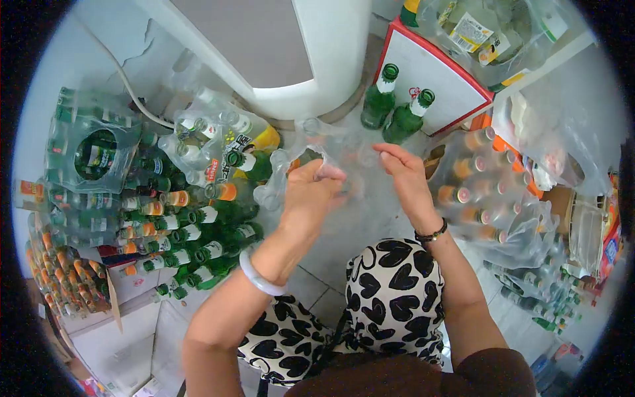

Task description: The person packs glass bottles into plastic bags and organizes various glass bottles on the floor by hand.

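- Nearest the wearer, patterned trousers (397, 288) with black hearts cover the legs.
- Beyond them, the left hand (309, 190), slightly blurred, has its fingers curled in at a clear plastic wrap (274, 173); I cannot tell whether they grip the film.
- About level with it, the right hand (407, 182) holds its fingers out, loosely parted, near the wrap's right side.
- Between and just past the hands, the wrap sits over the floor, bulging in rounded shapes.
- Left of it, green bottles (210, 250) crowd together; to the right stand bottles under plastic (473, 198).
- Farther off, two green bottles (378, 106) stand upright beside a red-edged white box (430, 73), right of a white appliance (334, 59).
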`<state>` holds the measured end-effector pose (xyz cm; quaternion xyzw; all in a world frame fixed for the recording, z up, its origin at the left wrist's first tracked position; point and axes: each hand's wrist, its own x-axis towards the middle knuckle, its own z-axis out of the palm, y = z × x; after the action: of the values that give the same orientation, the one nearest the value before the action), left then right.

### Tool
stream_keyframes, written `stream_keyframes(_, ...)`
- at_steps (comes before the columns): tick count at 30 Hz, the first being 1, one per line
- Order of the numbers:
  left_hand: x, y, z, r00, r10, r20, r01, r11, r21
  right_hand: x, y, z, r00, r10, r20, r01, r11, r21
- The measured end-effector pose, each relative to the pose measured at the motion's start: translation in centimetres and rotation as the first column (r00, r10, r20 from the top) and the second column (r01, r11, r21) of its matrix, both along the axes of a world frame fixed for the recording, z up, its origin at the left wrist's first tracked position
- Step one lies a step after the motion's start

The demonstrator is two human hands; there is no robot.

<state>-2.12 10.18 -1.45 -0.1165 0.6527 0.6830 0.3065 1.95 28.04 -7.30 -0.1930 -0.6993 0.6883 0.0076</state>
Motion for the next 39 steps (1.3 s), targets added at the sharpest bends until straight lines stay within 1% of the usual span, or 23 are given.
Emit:
stream_keyframes(2,0.2,-0.2,-0.2,0.998,0.021,0.064,-0.028,0.994,0.109,-0.1,0.0,-0.3,1.000,-0.008,0.002,0.008,1.000,0.030)
stream_keyframes(4,0.2,-0.2,-0.4,0.991,0.036,0.131,-0.065,0.974,0.218,-0.2,-0.3,0.2,0.996,0.064,0.056,-0.058,0.993,-0.098)
stream_keyframes(6,0.2,-0.3,-0.5,0.966,0.015,0.257,-0.144,0.859,0.492,-0.3,-0.4,0.6,0.997,0.038,0.062,-0.027,0.987,-0.160)
stream_keyframes(7,0.2,-0.4,-0.6,0.965,0.013,0.261,-0.143,0.861,0.488,-0.3,-0.5,0.6,0.998,0.013,0.066,0.001,0.976,-0.218)
stream_keyframes(8,0.3,-0.5,-0.6,0.972,-0.019,0.236,-0.120,0.819,0.561,-0.4,-0.5,0.1,0.998,0.011,0.068,0.004,0.976,-0.220)
stream_keyframes(9,0.3,-0.6,-0.7,0.977,-0.048,0.207,-0.096,0.770,0.631,-0.6,-0.5,-0.8,0.999,-0.037,-0.020,0.034,0.994,-0.101)
stream_keyframes(10,0.1,-0.8,-0.8,0.977,-0.049,0.208,-0.095,0.771,0.630,-0.8,-0.4,-1.6,0.991,-0.073,-0.113,0.076,0.997,0.016)
stream_keyframes(13,-1.0,-1.3,-1.9,0.950,-0.063,0.306,-0.100,0.866,0.490,-1.3,0.4,-2.5,0.998,-0.051,0.043,0.053,0.997,-0.051)
stream_keyframes(17,-1.4,-1.6,-4.5,0.860,0.005,0.510,-0.252,0.874,0.416,-3.5,0.8,-3.5,0.995,-0.066,-0.069,0.067,0.998,0.011)
stream_keyframes(19,-1.8,-1.6,-6.7,0.824,0.026,0.566,-0.316,0.851,0.420,-4.6,0.9,-4.5,0.998,0.047,-0.035,-0.046,0.998,0.036)
stream_keyframes(21,-2.8,-1.8,-8.9,0.853,-0.207,0.480,0.037,0.940,0.340,-5.2,1.2,-5.9,0.997,0.079,-0.015,-0.080,0.993,-0.086)
stream_keyframes(22,-3.7,-1.4,-8.1,0.854,-0.197,0.481,0.027,0.941,0.338,-5.3,1.3,-6.7,0.994,0.109,0.002,-0.106,0.973,-0.206)
stream_keyframes(24,-5.4,-0.8,-6.7,0.762,-0.361,0.538,0.340,0.930,0.142,-5.1,1.6,-7.9,0.995,0.093,0.044,-0.079,0.968,-0.237)
stream_keyframes(25,-5.5,-1.2,-6.6,0.764,-0.354,0.539,0.335,0.932,0.138,-5.1,1.7,-8.4,0.994,0.063,0.084,-0.038,0.964,-0.264)
stream_keyframes(26,-5.7,-1.7,-6.6,0.718,-0.684,0.129,0.696,0.703,-0.145,-5.1,1.9,-8.9,0.994,0.066,0.083,-0.041,0.963,-0.267)
stream_keyframes(27,-5.6,-1.8,-8.1,0.547,-0.836,-0.032,0.784,0.526,-0.330,-5.0,2.0,-9.0,0.991,0.088,0.102,-0.060,0.967,-0.248)
stream_keyframes(28,-5.7,-1.8,-9.5,0.338,-0.928,-0.159,0.754,0.368,-0.544,-4.9,2.3,-9.2,0.987,0.104,0.121,-0.074,0.970,-0.230)
stream_keyframes(29,-5.3,-1.7,-14.1,0.209,-0.884,-0.418,0.645,0.446,-0.620,-4.7,2.4,-8.9,0.988,0.094,0.123,-0.064,0.970,-0.234)
stream_keyframes(31,-4.7,-1.0,-16.0,0.031,-0.780,-0.625,0.540,0.539,-0.646,-4.3,2.5,-7.8,0.987,0.141,0.081,-0.130,0.982,-0.135)
stream_keyframes(34,-4.5,-0.5,-14.3,-0.117,-0.838,-0.533,0.528,0.402,-0.748,-3.9,3.1,-10.9,0.995,0.059,0.083,-0.051,0.995,-0.088)
stream_keyframes(35,-4.2,-0.4,-12.6,0.404,-0.829,-0.387,0.775,0.535,-0.337,-3.9,3.2,-12.3,0.995,0.054,0.080,-0.046,0.995,-0.088)
stream_keyframes(37,-4.5,-0.4,-11.5,0.711,-0.701,0.044,0.693,0.710,0.124,-3.4,3.3,-15.0,0.961,0.064,0.269,-0.055,0.998,-0.042)
stream_keyframes(39,-5.6,-1.1,-11.1,0.488,-0.846,-0.213,0.870,0.490,0.049,-2.7,2.4,-16.4,0.964,0.106,0.243,-0.104,0.994,-0.020)
